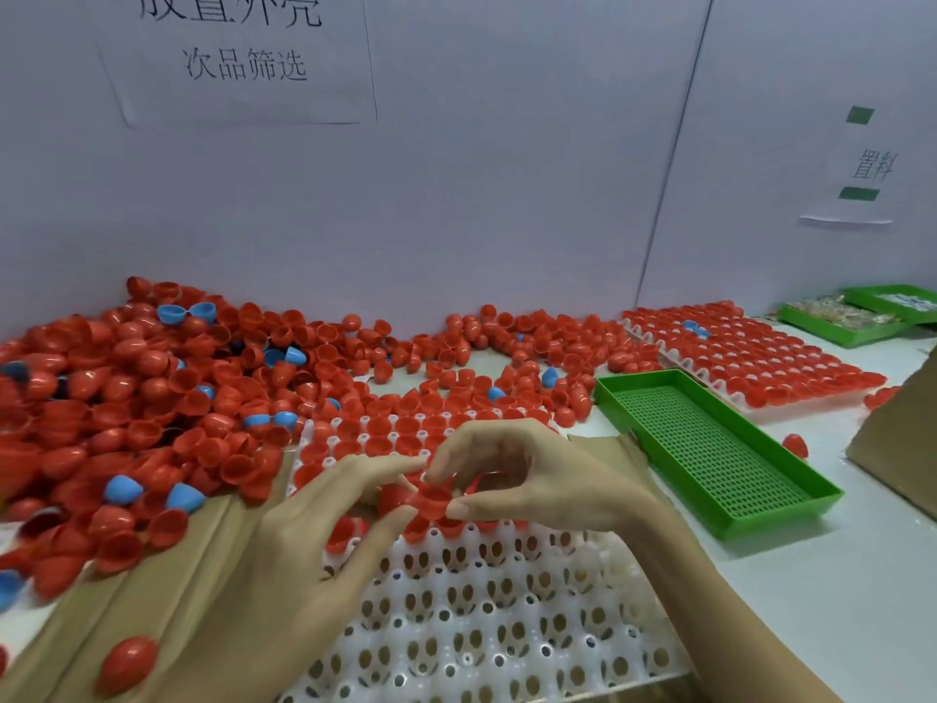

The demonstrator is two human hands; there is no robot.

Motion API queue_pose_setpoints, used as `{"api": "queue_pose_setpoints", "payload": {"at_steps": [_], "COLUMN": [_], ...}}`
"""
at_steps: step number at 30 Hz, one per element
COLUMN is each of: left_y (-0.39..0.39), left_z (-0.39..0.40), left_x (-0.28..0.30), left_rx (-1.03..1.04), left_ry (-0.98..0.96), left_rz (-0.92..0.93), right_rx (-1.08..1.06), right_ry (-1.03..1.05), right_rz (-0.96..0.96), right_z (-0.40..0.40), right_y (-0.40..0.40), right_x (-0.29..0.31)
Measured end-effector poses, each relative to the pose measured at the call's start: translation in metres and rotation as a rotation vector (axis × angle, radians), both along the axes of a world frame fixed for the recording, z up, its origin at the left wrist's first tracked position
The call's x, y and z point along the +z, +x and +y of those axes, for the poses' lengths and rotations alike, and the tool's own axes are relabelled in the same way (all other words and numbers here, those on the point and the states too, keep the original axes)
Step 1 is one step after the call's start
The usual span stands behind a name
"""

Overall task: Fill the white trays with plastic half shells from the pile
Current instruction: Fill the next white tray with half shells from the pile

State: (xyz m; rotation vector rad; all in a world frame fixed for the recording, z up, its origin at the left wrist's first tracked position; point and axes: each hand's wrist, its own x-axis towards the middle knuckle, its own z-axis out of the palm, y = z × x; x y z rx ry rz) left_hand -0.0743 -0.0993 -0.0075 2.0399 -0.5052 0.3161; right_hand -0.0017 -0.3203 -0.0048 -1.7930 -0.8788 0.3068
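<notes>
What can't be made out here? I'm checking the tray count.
Head view only:
- White tray: middle rows hidden by both hands; near edge cut off.
- Red shell: fingers cover it; whether single or nested is unclear.
- Far green trays: contents too small, cut off right.

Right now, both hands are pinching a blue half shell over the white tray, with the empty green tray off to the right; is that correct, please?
Not quite: the half shell is red, not blue, as the head view shows. The left hand and right hand do pinch it over the white tray, with the empty green tray to the right.
</notes>
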Motion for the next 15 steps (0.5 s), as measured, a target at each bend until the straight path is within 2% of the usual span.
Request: {"api": "queue_pose_setpoints", "payload": {"at_steps": [2,4,5,7,10,15], "left_y": [0.006,0.000,-0.006,0.002,0.008,0.005], "left_z": [0.021,0.040,0.042,0.066,0.093,0.099], "left_x": [0.009,0.012,0.007,-0.002,0.002,-0.001], "left_rx": [0.004,-0.016,-0.013,-0.001,-0.006,-0.118], "left_ry": [-0.050,0.179,0.231,0.340,0.533,0.423], "left_rz": [-0.058,-0.236,-0.255,-0.249,-0.100,-0.145], "right_rx": [0.011,-0.011,-0.057,-0.214,-0.391,-0.470], "right_ry": [0.009,0.029,0.048,0.114,0.269,0.336], "right_rz": [0.004,0.024,0.031,0.039,0.141,0.194], "right_z": [-0.003,-0.010,-0.016,-0.028,-0.042,-0.048], "right_y": [0.000,0.001,0.003,0.009,0.017,0.028], "right_x": [-0.002,-0.002,-0.001,-0.003,-0.013,-0.025]}}
